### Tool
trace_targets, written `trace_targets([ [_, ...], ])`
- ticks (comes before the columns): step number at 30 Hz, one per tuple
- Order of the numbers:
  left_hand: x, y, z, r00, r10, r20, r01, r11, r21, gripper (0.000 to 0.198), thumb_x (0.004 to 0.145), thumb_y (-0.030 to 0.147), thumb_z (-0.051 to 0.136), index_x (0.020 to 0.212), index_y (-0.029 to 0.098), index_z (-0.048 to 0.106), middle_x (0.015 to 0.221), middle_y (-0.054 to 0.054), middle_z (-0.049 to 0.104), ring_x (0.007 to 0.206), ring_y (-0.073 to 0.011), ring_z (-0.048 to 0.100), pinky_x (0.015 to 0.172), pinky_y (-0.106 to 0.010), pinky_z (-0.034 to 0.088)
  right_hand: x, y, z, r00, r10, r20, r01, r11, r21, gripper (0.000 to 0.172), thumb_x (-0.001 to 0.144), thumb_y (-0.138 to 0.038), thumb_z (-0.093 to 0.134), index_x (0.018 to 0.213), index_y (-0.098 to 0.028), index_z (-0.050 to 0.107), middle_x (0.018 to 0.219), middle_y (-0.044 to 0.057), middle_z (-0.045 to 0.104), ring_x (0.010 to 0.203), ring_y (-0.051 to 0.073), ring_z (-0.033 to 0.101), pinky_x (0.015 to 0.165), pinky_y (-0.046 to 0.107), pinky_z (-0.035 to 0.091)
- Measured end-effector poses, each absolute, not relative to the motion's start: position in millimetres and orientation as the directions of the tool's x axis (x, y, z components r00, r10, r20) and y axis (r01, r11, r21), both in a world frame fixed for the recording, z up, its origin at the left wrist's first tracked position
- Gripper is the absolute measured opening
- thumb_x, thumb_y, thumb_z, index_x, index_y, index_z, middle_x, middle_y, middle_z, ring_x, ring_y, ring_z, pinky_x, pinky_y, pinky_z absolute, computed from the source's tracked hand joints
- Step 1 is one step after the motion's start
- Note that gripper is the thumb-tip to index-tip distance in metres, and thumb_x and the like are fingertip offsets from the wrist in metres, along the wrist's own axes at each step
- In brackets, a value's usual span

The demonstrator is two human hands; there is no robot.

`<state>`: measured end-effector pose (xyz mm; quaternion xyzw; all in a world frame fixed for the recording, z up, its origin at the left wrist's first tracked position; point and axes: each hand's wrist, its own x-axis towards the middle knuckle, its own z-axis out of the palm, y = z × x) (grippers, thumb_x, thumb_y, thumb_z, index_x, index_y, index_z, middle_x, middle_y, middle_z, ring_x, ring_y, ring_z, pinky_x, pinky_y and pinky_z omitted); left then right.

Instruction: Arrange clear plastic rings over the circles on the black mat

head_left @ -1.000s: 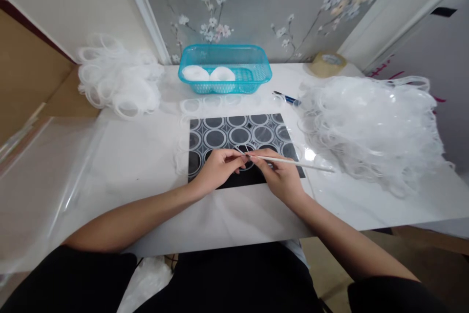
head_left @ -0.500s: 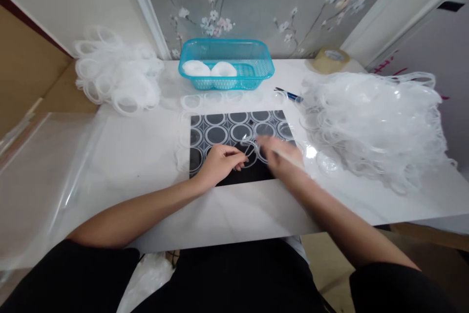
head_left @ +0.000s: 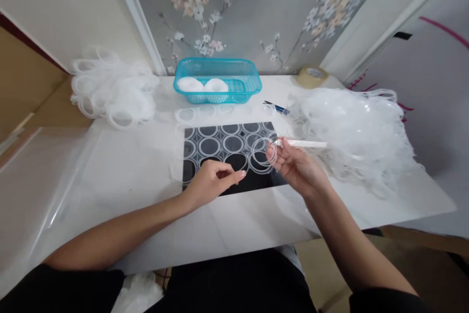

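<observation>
A dark sheet [head_left: 190,188] printed with rows of pale rings lies flat on the table, partly under my hands. Over its right side, my right hand [head_left: 298,169] holds a white-handled craft knife [head_left: 306,144], metal tip pointing left, and clear plastic rings [head_left: 259,140] in its fingers. My left hand [head_left: 216,178] hovers at the sheet's lower middle, thumb and forefinger pinched. A thin pale line curves up from those fingertips; whether it is a loose strip or part of the sheet, I cannot tell.
A large heap of clear rings [head_left: 351,132] covers the table's right side, another pile [head_left: 113,91] the back left. Behind the sheet stands a blue basket [head_left: 218,65] with two white stacks. A blue pen-like tool [head_left: 279,108], tape roll [head_left: 311,77] and plastic sheeting [head_left: 32,181] lie around.
My right hand has lifted and turned palm up, bringing clear rings above the sheet's right side. My left hand stays low over the sheet, now farther from the right. The view has shifted slightly.
</observation>
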<state>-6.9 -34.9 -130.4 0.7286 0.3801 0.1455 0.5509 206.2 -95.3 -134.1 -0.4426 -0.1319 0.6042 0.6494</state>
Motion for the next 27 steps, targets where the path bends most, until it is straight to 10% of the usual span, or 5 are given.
trace_targets([
  [3, 0, -35, -128, 0.644, 0.761, -0.083, 0.275, -0.128, 0.953, 0.020, 0.083, 0.038, 0.061, 0.089, 0.019, 0.065, 0.084, -0.002, 0.066, 0.077, -0.0140, 0.059, 0.069, -0.025, 0.044, 203, -106, -127, 0.070, 0.891, -0.450, -0.811, -0.212, -0.546, 0.012, 0.076, -0.022, 0.073, 0.084, -0.021, 0.065, 0.080, 0.000, 0.073, 0.076, 0.010, 0.070, 0.078, 0.022, 0.057],
  [7, 15, -32, -125, 0.703, 0.701, -0.123, 0.077, 0.097, 0.992, 0.045, 0.078, 0.026, 0.068, 0.120, 0.024, 0.055, 0.123, -0.005, 0.059, 0.113, -0.0188, 0.054, 0.094, -0.033, 0.041, 196, -119, -116, -0.090, 0.879, -0.469, -0.876, -0.293, -0.382, 0.010, 0.077, -0.019, 0.071, 0.085, -0.020, 0.064, 0.080, -0.001, 0.073, 0.074, 0.010, 0.070, 0.078, 0.023, 0.057],
  [15, 30, -33, -101, 0.814, 0.494, -0.306, -0.114, 0.652, 0.749, 0.021, 0.070, 0.018, 0.071, 0.089, 0.014, 0.063, 0.064, 0.000, 0.063, 0.069, -0.0158, 0.066, 0.078, -0.032, 0.050, 197, -134, -114, -0.041, 0.937, -0.347, -0.833, -0.223, -0.506, 0.004, 0.082, -0.027, 0.065, 0.083, -0.024, 0.064, 0.073, -0.006, 0.069, 0.061, 0.005, 0.065, 0.075, 0.021, 0.057],
  [27, 23, -37, -90, 0.808, 0.521, -0.275, -0.171, 0.654, 0.737, 0.024, 0.070, 0.018, 0.071, 0.091, 0.015, 0.060, 0.060, 0.001, 0.062, 0.067, -0.0145, 0.066, 0.071, -0.025, 0.051, 191, -147, -110, 0.033, 0.958, -0.286, -0.652, -0.196, -0.732, 0.024, 0.075, -0.047, 0.067, 0.077, -0.025, 0.058, 0.068, -0.003, 0.066, 0.050, 0.010, 0.056, 0.067, 0.033, 0.056],
])
